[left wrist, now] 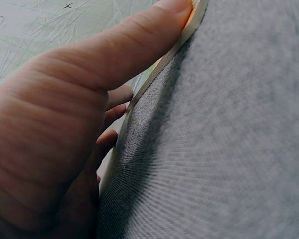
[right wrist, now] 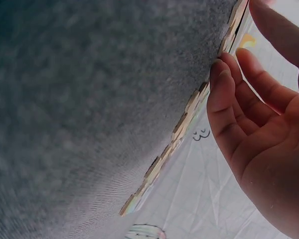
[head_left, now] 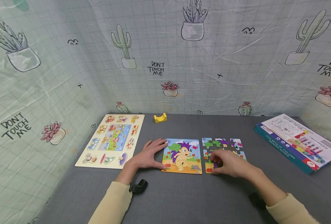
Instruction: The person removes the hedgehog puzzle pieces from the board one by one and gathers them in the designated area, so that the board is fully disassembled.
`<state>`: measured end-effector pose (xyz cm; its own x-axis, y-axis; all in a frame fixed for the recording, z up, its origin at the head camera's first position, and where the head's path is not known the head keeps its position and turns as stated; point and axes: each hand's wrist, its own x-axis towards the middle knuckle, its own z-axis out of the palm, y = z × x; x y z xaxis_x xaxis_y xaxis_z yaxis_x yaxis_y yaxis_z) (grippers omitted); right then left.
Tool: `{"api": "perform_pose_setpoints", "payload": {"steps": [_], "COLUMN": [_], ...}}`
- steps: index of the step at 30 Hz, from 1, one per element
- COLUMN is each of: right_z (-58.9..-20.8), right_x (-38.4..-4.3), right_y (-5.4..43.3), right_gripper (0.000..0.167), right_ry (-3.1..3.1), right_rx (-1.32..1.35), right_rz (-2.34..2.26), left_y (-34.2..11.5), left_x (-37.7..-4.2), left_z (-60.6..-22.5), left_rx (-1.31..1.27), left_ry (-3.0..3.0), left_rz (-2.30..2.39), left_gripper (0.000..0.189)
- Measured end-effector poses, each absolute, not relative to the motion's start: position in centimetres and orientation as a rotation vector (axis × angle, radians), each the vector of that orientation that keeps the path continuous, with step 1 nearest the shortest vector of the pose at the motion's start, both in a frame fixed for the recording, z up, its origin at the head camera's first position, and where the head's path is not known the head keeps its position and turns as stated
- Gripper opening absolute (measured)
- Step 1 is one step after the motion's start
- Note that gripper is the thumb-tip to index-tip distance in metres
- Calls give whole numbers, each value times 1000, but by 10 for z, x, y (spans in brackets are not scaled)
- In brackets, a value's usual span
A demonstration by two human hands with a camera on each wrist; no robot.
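A square puzzle board (head_left: 183, 155) with a purple-haired hedgehog picture lies flat on the grey table. My left hand (head_left: 151, 154) rests at its left side, fingers spread near the top corner and thumb on the lower corner; in the left wrist view, the thumb (left wrist: 124, 47) presses the board's edge. To the right, loosely spaced jigsaw pieces (head_left: 206, 142) lie in a rough square showing similar artwork. Over their lower left part is my right hand (head_left: 228, 163), fingers bent and thumb apart, fingertips at the pieces. Part of the pieces is hidden under it.
A large peg puzzle board (head_left: 137, 130) with vehicle and toy shapes lies at the left. Behind, a yellow curved block (head_left: 160, 118) stands near the cloth backdrop. A flat teal-and-white box (head_left: 300, 141) lies on the right. Printed cloth walls enclose the table.
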<state>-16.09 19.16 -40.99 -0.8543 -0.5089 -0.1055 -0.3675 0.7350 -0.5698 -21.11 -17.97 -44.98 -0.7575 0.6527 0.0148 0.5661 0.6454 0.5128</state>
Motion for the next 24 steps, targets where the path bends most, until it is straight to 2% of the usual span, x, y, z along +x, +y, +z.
{"api": "perform_pose_setpoints", "payload": {"steps": [8,24], "right_z": [-411,-402], "right_x": [-159,-166], "right_y": [189,187], "right_gripper": [40,36], "right_ry": [2698,2699], "right_rx": [-785,-752], "right_rz": [-774,-860], "left_y": [-180,-180], "left_x": [-211,-211], "left_z": [-449,-450], "left_rx": [998,1024], "left_ry": [2684,2683], "left_rz": [745,756], "left_gripper": [100,100]}}
